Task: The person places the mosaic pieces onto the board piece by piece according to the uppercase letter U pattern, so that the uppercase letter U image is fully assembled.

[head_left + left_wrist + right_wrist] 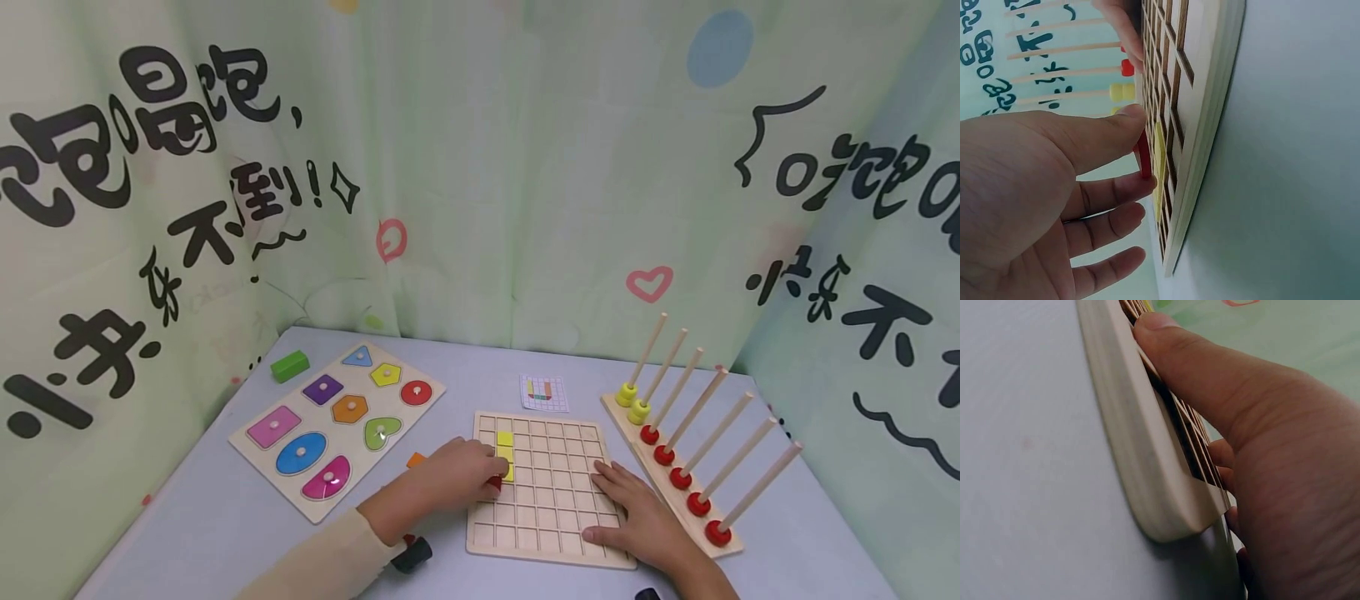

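A wooden grid board [551,521] lies flat on the table. Several yellow squares [505,438] sit in one column near its left side, partly covered by my left hand [459,473]. Between thumb and index finger, that hand pinches a small red square tile [1144,155], held just over the board beside the yellow squares; its other fingers are loosely bent. My right hand [637,517] rests on the board's right edge with fingers spread. In the right wrist view the thumb [1191,369] lies across the board's grooved surface.
To the left lie a shape puzzle board [247,435] and a green block [290,366]. A pegboard with red and yellow rings [717,533] stands right. Behind the grid is a small patterned card [544,393]. An orange piece [416,459] and a dark cylinder [412,556] lie near my left arm.
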